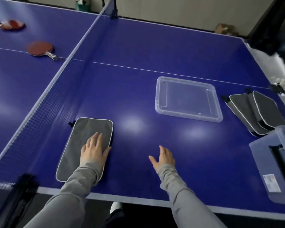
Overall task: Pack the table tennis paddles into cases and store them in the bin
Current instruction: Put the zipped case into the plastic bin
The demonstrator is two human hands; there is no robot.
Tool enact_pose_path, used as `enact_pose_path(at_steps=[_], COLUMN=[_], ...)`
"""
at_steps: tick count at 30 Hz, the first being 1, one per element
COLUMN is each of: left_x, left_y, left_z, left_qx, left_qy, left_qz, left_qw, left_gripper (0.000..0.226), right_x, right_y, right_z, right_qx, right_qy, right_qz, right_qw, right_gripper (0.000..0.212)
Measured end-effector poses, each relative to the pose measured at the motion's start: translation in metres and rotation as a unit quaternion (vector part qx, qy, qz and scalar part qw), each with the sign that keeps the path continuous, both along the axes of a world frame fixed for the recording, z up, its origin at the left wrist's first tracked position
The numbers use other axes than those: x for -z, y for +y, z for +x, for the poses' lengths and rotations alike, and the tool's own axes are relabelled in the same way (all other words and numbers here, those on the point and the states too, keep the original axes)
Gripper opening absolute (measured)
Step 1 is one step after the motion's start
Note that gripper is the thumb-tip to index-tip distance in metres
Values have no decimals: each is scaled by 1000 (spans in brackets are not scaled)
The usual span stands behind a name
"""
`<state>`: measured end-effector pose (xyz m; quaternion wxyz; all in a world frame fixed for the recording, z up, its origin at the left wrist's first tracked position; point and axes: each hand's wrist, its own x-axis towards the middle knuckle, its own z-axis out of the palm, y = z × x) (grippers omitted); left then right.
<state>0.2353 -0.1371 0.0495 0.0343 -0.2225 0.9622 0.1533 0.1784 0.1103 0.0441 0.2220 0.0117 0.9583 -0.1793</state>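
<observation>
Two red paddles, one (11, 24) near the table's (138, 46) far left edge and another (40, 49) closer in, lie beyond the net (59, 79). On the near side, a left hand (94, 149) presses flat, fingers straight, on a grey case (89, 129) lying by the net at the near edge; whether the case holds a paddle cannot be told. The right hand (163, 157) hovers open, fingers spread, holding nothing. A clear lid (187, 97) lies mid-table. Two more grey cases (255, 112) overlap near the right edge, beside a clear bin (273, 165) whose contents are unclear.
</observation>
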Motion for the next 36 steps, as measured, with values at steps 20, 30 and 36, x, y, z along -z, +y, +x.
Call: enact_pose_path(at_steps=[20, 30, 36], left_x=[52, 52, 15], left_y=[-161, -147, -137], left_z=[7, 3, -6], left_qx=[-297, -312, -289], left_qy=[-97, -51, -22], left_qz=[433, 487, 559], left_qw=[845, 814, 777], left_gripper=[77, 59, 44], right_x=[18, 21, 5], right_y=[-205, -200, -178], right_z=[21, 12, 0], right_qx=[228, 250, 233], right_qy=[-208, -194, -164], right_qz=[-277, -308, -356], right_qw=[910, 897, 890], right_gripper=[74, 52, 44])
